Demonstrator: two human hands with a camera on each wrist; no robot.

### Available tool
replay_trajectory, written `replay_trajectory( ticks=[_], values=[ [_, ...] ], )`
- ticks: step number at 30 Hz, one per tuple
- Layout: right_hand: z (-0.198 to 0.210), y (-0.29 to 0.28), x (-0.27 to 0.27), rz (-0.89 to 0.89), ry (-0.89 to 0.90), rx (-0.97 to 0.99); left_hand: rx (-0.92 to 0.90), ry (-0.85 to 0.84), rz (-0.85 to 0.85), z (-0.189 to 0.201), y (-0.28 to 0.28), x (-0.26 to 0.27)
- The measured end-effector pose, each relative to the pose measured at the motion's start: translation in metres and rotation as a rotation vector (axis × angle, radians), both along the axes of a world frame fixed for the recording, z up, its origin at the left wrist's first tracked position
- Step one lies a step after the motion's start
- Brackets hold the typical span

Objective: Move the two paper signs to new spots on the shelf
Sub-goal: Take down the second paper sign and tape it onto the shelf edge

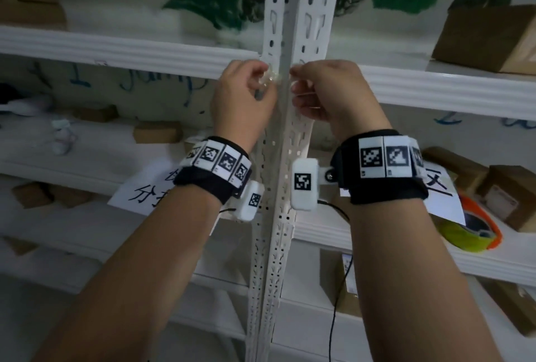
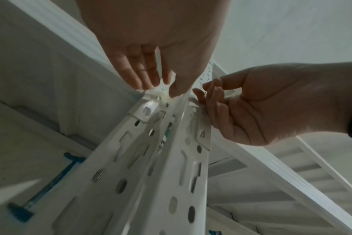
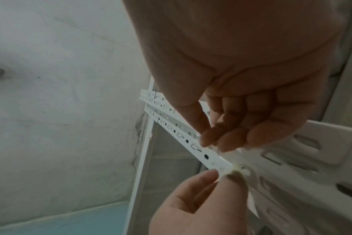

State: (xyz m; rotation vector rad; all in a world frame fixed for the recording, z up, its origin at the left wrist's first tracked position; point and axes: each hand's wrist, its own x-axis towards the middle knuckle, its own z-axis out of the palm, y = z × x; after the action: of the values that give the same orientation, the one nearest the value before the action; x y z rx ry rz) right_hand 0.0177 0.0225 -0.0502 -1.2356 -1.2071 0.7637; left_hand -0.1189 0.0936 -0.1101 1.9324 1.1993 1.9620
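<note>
From the head we look forward and slightly down at the white shelf post (image 1: 285, 129), both wrists near. Our left wrist camera looks up along that post (image 2: 151, 167) from close; the right wrist camera shares it (image 3: 191, 139), also close.

cardboard box (image 1: 490, 39) upper right shelf | tape rolls (image 1: 471, 229) lower right

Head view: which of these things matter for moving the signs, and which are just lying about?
Job: left paper sign; right paper sign; clear tape pinched by left hand; right hand; shelf upright.

Lying about: cardboard boxes; tape rolls.
</note>
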Motion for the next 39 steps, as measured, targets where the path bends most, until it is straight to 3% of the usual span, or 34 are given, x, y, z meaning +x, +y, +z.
replay_trajectory(
  ticks=[2, 11, 16, 20, 28, 31, 35, 39],
  values=[
    [-0.005, 0.004, 0.0, -0.022, 0.005, 0.048, 0.027, 0.089, 0.022, -0.005, 0.006, 0.001],
    [-0.026, 0.017, -0.008, -0.175, -0.013, 0.279, 0.152, 0.1, 0.062, -0.003, 0.019, 0.001],
    [-0.04, 0.023, -0.016, -0.256, -0.157, 0.355, 0.222, 0.195, 0.076, 0.002, 0.023, 0.003],
    [-0.054, 0.029, -0.027, -0.306, -0.274, 0.37, 0.192, 0.267, 0.075, 0.01, 0.027, 0.0],
    [-0.069, 0.031, -0.055, -0.419, -0.335, 0.363, 0.068, 0.369, 0.07, 0.022, 0.023, -0.008],
    [-0.071, 0.031, -0.06, -0.441, -0.331, 0.366, 0.001, 0.421, -0.048, 0.019, 0.022, -0.007],
    [-0.074, 0.031, -0.062, -0.413, -0.325, 0.365, -0.077, 0.19, -0.273, -0.004, 0.021, -0.007],
    [-0.078, 0.03, -0.06, -0.427, -0.28, 0.386, -0.055, -0.033, -0.33, -0.013, 0.014, -0.009]
  ],
)
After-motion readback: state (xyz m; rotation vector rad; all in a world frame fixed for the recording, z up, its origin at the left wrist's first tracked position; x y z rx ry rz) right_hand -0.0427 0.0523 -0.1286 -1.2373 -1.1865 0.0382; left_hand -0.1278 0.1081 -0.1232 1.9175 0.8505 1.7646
